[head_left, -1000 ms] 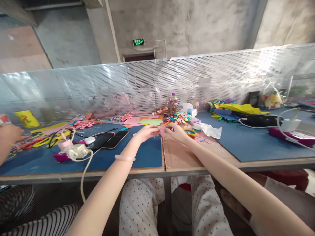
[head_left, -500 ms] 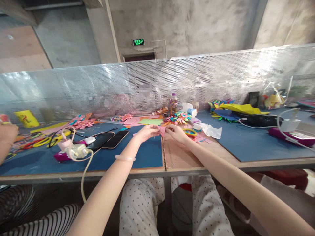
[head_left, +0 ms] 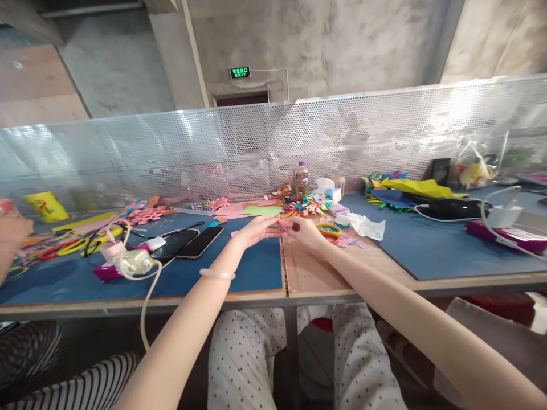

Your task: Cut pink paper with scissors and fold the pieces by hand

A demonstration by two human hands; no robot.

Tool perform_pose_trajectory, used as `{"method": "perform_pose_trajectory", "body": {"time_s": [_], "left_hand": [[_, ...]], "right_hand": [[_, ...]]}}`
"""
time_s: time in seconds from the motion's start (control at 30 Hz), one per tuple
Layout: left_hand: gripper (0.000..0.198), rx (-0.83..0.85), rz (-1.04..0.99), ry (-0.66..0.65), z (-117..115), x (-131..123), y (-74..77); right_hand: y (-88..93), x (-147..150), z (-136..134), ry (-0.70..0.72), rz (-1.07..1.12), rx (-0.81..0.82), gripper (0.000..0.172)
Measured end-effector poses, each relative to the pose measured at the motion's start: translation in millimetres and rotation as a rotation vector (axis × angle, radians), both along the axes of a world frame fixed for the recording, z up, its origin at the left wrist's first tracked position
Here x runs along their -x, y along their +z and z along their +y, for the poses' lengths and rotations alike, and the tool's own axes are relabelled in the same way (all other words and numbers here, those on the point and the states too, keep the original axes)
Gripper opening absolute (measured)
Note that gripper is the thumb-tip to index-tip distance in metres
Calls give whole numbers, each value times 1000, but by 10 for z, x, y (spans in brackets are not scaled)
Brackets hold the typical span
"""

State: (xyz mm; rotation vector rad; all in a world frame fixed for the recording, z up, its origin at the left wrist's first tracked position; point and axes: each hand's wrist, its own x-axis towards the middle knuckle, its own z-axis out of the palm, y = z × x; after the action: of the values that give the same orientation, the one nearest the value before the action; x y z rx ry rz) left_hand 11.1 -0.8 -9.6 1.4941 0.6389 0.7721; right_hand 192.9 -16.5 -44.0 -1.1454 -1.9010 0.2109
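Over the middle of the worktable, a small piece of pink paper (head_left: pixel 284 225) is held between my two hands. My left hand (head_left: pixel 257 229) reaches in from the left, its fingers fairly straight, with the tips at the paper's left side. Bent fingers of my right hand (head_left: pixel 308 233) pinch the paper from the right and partly hide it. Just beyond the hands lie pink and light green paper sheets (head_left: pixel 261 210). A multicoloured paper flower (head_left: pixel 317 204) sits behind my right hand, and yellow-handled scissors (head_left: pixel 329 230) lie beside it.
A dark phone (head_left: pixel 200 242) and a plugged power strip (head_left: pixel 132 263) with cables lie on the left. Behind stands a drink bottle (head_left: pixel 301 181) near a perforated metal screen (head_left: pixel 179 154). White crumpled tissue (head_left: pixel 366 226) is to the right. Another person's hand (head_left: pixel 15 230) shows at far left.
My left fingers have straightened and extended toward the right hand. The right fingers have curled more over the pink paper, so less of it shows. The other person's hand has shifted slightly.
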Motion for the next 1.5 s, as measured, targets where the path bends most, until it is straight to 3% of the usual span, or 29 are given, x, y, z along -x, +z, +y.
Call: {"method": "perform_pose_trajectory", "body": {"time_s": [0.3, 0.6, 0.8, 1.17, 1.37, 1.5], "left_hand": [[7, -140, 93, 80, -14, -34, -15], [12, -109, 18, 123, 66, -8, -50], [13, -54, -8, 111, 71, 2, -52], [14, 6, 28, 98, 55, 28, -36], [9, 80, 68, 91, 107, 61, -81], [11, 112, 43, 76, 89, 64, -68]], "right_hand": [[4, 5, -14, -11, 45, 42, 13], [11, -4, 12, 221, 349, 241, 21], [0, -2, 21, 267, 503, 257, 23], [-25, -9, 40, 326, 557, 221, 22], [-45, -36, 64, 325, 398, 174, 7], [-27, -34, 57, 304, 371, 222, 19]]}}
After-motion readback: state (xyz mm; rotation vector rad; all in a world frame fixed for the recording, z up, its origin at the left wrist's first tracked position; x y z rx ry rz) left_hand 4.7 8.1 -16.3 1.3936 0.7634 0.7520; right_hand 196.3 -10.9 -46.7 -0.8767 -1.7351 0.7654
